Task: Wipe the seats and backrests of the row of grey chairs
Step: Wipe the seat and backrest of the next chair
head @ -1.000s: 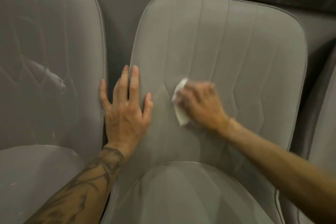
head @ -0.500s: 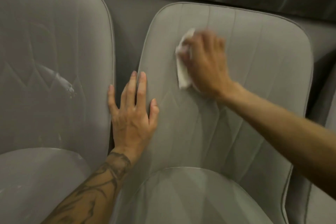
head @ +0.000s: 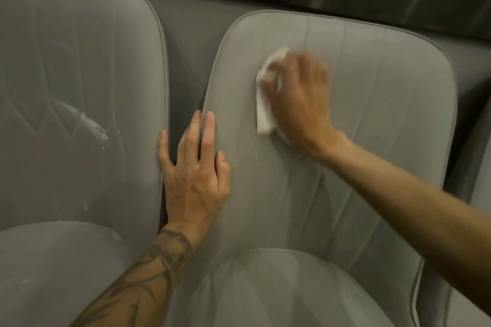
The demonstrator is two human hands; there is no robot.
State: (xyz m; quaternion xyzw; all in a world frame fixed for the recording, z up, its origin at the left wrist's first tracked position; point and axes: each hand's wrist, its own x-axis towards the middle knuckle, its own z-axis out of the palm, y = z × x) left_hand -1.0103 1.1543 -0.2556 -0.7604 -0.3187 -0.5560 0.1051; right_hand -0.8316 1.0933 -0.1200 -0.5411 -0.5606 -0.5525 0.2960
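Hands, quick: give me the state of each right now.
Left hand: open, flat on the backrest edge.
Right hand: open, fingers blurred, pressing the cloth against the backrest.

The middle backrest (head: 372,135) is standing upright. It is soft and grey, with sewn lines running down it and a thin raised rim going round its edge. The middle seat (head: 279,297) is shining a little below it. A white wipe (head: 263,111) is lying flat on this backrest near its top left corner, partly hiding under the right hand (head: 300,103) that is pressing it. The left backrest (head: 74,74) is standing just beside it, showing white smears near its right edge. The left seat (head: 53,273) is showing tiny white specks.
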